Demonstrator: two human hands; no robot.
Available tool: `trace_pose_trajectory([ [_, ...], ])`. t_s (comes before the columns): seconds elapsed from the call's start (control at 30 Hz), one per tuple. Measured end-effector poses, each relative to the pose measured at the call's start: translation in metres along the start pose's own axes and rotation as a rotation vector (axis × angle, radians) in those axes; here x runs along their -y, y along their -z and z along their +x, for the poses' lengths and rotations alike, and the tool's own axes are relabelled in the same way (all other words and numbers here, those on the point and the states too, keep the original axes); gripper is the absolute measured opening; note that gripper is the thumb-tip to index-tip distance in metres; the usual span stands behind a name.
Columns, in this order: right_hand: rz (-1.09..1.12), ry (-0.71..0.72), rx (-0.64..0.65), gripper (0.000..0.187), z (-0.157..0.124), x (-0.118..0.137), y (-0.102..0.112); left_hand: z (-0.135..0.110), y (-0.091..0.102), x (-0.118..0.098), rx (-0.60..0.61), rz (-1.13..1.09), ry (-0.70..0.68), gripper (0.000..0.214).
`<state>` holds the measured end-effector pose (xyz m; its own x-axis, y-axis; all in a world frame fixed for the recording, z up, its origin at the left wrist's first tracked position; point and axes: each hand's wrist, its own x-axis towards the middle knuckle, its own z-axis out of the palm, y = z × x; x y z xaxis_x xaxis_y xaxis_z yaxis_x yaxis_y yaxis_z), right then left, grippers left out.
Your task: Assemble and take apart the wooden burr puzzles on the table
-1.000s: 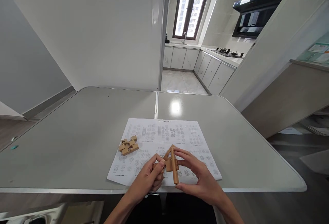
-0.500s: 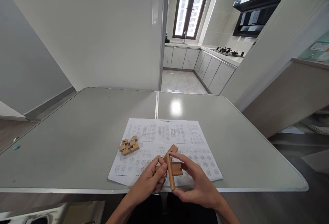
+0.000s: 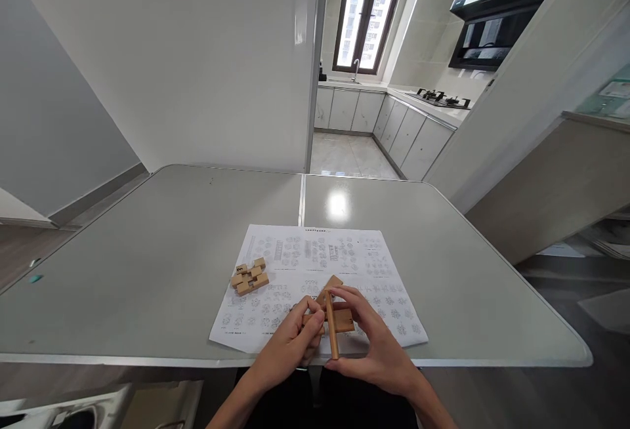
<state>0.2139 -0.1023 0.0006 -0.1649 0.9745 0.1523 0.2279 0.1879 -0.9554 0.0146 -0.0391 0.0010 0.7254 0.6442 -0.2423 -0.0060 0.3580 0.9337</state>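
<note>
The left hand (image 3: 290, 344) is folded around wooden blocks (image 3: 345, 321) above the paper (image 3: 357, 270). The right hand (image 3: 378, 353), half curled, holds a stick (image 3: 332, 330), which partly hides these blocks. Other pieces (image 3: 255, 272) lie on the paper, at left.

Shows a slim, smooth brown wooden bar (image 3: 331, 330), gripped at both ends and tilted slightly. Runs across a flat wooden block (image 3: 344, 320) and partly hides it. Leaves a slanting flat wooden piece (image 3: 333, 282) visible past its far end.

Near-white daylight in the far window (image 3: 370, 14), with a round glare spot (image 3: 337, 206) on the grey tabletop (image 3: 172, 258).
</note>
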Motion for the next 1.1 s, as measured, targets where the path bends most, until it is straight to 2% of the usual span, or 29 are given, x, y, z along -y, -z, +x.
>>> trace_pose_trajectory([
  [0.27,0.009,-0.002,-0.008,0.087,-0.001,-0.001,0.0,0.001,-0.001,0.0,-0.014,-0.008,0.008,0.042],
  [0.4,0.023,0.018,-0.005,0.091,-0.002,-0.003,0.004,0.0,-0.001,0.002,-0.002,-0.095,0.003,0.042],
  [0.47,0.02,0.039,-0.053,0.078,-0.001,-0.006,0.007,0.0,-0.001,0.004,-0.017,-0.151,-0.013,0.041],
  [0.57,-0.081,0.06,-0.176,0.046,0.004,-0.013,0.01,0.002,0.0,0.007,-0.082,-0.196,-0.048,0.041],
  [0.63,-0.218,0.036,-0.248,0.038,0.01,-0.02,0.01,0.005,0.001,0.01,-0.141,-0.212,-0.083,0.042],
  [0.7,-0.351,-0.003,-0.29,0.043,0.016,-0.026,0.007,0.008,0.002,0.012,-0.199,-0.218,-0.123,0.044],
  [0.87,-0.551,-0.038,-0.295,0.07,0.029,-0.038,-0.009,0.011,0.001,0.011,-0.3,-0.236,-0.219,0.039],
  [1.1,-0.593,-0.002,-0.327,0.078,0.033,-0.037,-0.02,0.011,-0.002,0.007,-0.357,-0.266,-0.224,0.042],
])
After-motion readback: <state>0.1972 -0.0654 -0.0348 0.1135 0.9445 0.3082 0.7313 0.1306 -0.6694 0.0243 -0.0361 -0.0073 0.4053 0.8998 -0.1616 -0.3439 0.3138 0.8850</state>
